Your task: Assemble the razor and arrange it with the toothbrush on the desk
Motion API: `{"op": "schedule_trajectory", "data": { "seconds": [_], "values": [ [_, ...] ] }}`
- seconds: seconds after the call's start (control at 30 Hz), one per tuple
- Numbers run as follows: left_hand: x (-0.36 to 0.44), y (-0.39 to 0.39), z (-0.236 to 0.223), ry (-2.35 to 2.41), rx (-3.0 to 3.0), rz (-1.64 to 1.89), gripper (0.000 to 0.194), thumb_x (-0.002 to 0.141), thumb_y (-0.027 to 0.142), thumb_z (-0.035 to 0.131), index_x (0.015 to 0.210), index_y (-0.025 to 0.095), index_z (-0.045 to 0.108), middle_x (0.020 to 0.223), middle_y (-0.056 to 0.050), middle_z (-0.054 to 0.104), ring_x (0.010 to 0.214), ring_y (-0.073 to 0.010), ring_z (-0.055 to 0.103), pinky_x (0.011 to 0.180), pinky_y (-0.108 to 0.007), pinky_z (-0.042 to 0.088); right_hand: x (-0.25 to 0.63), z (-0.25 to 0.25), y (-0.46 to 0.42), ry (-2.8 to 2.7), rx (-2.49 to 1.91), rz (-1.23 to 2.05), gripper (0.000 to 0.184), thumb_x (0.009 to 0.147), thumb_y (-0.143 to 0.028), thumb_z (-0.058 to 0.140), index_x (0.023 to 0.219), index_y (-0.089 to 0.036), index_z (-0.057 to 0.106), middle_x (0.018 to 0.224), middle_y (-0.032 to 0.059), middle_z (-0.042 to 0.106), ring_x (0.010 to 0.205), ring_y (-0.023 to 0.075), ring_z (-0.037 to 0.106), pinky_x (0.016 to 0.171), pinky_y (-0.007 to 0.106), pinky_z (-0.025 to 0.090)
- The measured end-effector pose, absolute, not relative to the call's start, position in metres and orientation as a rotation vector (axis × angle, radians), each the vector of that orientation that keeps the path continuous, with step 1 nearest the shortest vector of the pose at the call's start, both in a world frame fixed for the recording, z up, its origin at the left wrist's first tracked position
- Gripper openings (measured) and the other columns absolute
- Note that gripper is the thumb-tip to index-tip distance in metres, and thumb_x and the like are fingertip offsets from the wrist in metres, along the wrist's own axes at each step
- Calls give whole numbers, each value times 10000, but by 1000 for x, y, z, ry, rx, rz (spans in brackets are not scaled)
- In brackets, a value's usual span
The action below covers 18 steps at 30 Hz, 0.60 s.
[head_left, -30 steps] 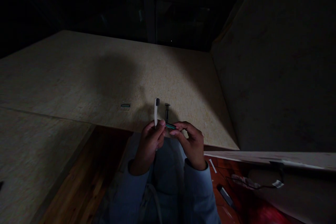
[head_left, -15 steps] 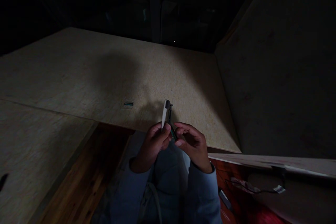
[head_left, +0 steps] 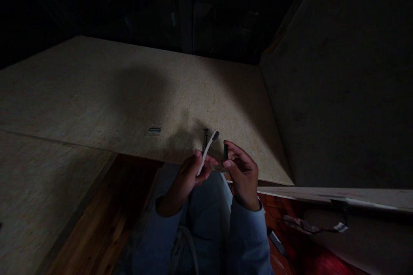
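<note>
My left hand (head_left: 192, 172) is closed around a white toothbrush (head_left: 206, 153), whose dark-bristled head tilts up to the right. Just left of the brush a thin dark razor handle (head_left: 205, 139) with a T-shaped top rises; its lower end is hidden behind my left fingers, so I cannot tell how it is held. My right hand (head_left: 242, 172) pinches a small dark green piece (head_left: 225, 152) that looks like a razor cartridge, between thumb and fingertips. It stands upright, apart from the brush. On the table ahead lies a similar green-and-black cartridge (head_left: 155, 129) in what looks like a clear case.
The pale speckled table (head_left: 209, 90) spreads ahead and left, with a seam on the left. A dark panel (head_left: 338, 94) rises on the right. Below right are a cable (head_left: 318, 235) and red cloth (head_left: 322, 262); a wooden surface (head_left: 97, 223) shows lower left. Light is dim.
My right hand has drawn the green cartridge away from my left hand and now holds it upright. The toothbrush has tipped to the right, crossing in front of the razor handle's side.
</note>
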<state>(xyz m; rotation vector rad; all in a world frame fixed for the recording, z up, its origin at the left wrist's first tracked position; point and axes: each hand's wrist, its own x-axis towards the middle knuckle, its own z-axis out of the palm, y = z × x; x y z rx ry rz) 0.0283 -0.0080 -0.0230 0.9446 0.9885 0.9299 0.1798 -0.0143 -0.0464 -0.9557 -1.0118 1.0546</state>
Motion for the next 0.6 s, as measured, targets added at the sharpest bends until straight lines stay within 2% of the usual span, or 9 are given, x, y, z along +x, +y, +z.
{"op": "schedule_trajectory", "data": {
  "seconds": [0.2,0.4,0.6],
  "values": [
    [29,-9,-31,1143,1243,946,615,906,715,480,913,159,743,596,18,471,574,-129,458,560,-245,359,183,-47,-12,-1003,-997,965,354,795,-301,777,1148,-280,754,819,-9,689,739,140,627,701,281,547],
    [26,-12,-25,1227,1424,917,481,955,579,493,867,189,760,599,-4,559,595,-160,499,612,-256,399,184,-48,-14,-981,-1094,917,373,819,-355,750,1169,-227,736,828,11,666,715,142,613,680,284,543],
    [20,-14,-14,1172,1468,870,414,947,519,533,828,207,776,718,-44,692,685,-190,579,709,-266,445,188,-47,-13,-1019,-1078,900,351,873,-393,703,1192,-249,722,842,11,657,671,133,594,617,271,535]
  ]
}}
